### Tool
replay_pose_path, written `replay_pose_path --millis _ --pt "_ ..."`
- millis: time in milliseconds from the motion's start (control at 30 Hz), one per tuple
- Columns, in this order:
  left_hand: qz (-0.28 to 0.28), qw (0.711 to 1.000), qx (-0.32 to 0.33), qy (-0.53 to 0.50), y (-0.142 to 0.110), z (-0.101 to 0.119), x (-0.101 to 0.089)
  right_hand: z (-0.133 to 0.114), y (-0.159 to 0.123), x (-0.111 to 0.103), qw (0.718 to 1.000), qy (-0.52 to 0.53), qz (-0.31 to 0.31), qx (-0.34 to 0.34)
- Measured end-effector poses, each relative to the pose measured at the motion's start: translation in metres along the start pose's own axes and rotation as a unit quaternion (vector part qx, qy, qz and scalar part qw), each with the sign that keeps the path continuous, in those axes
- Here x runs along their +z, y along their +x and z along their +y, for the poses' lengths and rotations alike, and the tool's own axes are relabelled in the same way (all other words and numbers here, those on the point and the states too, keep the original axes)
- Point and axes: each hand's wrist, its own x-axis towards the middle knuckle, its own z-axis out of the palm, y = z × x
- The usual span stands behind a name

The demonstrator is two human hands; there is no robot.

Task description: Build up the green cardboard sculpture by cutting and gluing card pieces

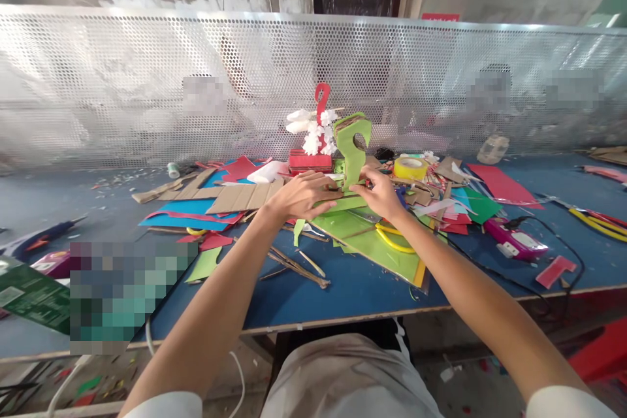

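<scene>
A light green, hook-shaped cardboard cutout (353, 150) stands upright on a flat green base (350, 204) in the middle of the table. My right hand (379, 192) is closed, pinching the cutout low down where it meets the base. My left hand (308, 194) lies over the left end of that base, its fingers curled onto it, with the fingertips partly hidden. Behind them stands a red hook-shaped piece (321, 101) on a red box (310, 162), with white flowers (313, 137) around it. Yellow-handled scissors (392, 235) rest just below my right hand on a green sheet (377, 251).
Yellow tape (410, 168), cardboard strips (245, 197) and coloured paper scraps crowd the table. Thin sticks (298, 266) lie in front. At the right are a purple device (516, 240) with a black cable and yellow-handled pliers (595, 221). A perforated metal screen (245, 78) runs along the back.
</scene>
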Motion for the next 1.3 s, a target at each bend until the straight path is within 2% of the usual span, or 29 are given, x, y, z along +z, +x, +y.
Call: replay_pose_path --millis 167,500,833,967,1100,1167,1300 --pt "0.017 1.000 0.003 -0.020 0.001 0.000 -0.001 -0.002 0.000 0.000 1.000 -0.003 -0.005 -0.004" --pt "0.005 1.000 0.002 -0.012 -0.001 0.001 0.000 0.002 0.000 0.000 1.000 0.005 0.003 -0.008" --pt "0.063 0.998 0.002 -0.028 -0.009 -0.004 -0.005 0.003 0.000 -0.002 1.000 0.012 0.010 -0.004" --pt "0.056 0.998 -0.030 -0.028 -0.010 -0.003 -0.006 0.006 0.000 -0.002 1.000 0.026 0.015 -0.007" --pt "0.039 0.998 -0.010 -0.041 -0.007 -0.001 -0.007 0.004 0.000 -0.001 1.000 0.013 0.020 -0.016" --pt "0.065 0.996 -0.004 -0.055 -0.007 -0.001 -0.007 0.003 0.000 -0.001 1.000 0.010 0.022 -0.017" --pt "0.125 0.989 -0.037 -0.067 -0.011 -0.003 -0.010 0.004 0.000 -0.001 0.999 0.022 0.028 -0.012"
